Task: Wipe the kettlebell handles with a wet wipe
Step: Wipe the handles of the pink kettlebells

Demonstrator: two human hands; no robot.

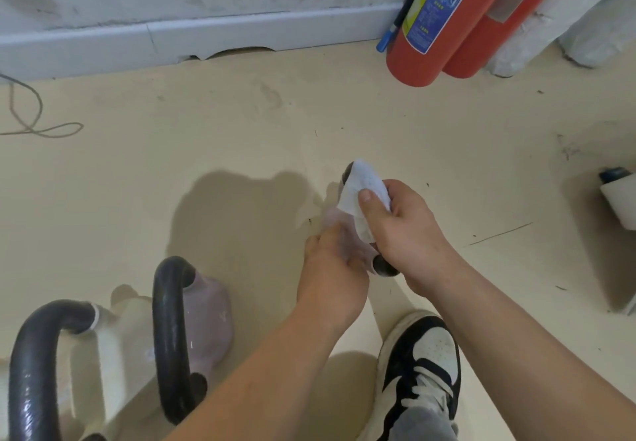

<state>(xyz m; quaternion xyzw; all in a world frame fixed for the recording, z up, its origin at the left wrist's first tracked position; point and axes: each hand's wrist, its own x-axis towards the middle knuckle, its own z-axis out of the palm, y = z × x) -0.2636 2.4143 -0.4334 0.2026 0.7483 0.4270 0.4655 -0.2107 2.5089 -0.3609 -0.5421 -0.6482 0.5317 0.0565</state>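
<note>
Glossy black curved handle (pixel 32 368) bottom-left; R hand (pixel 406 230) clamps soft white wet wipe (pixel 361 196) round third kettlebell's handle (pixel 383 265), L hand (pixel 332 261) grips its pale translucent body (pixel 332 217)

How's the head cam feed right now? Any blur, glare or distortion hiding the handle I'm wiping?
Head view: light is even and soft, with a broad shadow on the floor left of the hands. The left hand is motion-blurred; the right hand and wet wipe are sharper and cover most of the handle. Glare streaks the nearest kettlebell handle. Wide-angle bending curves the baseboard.
</note>
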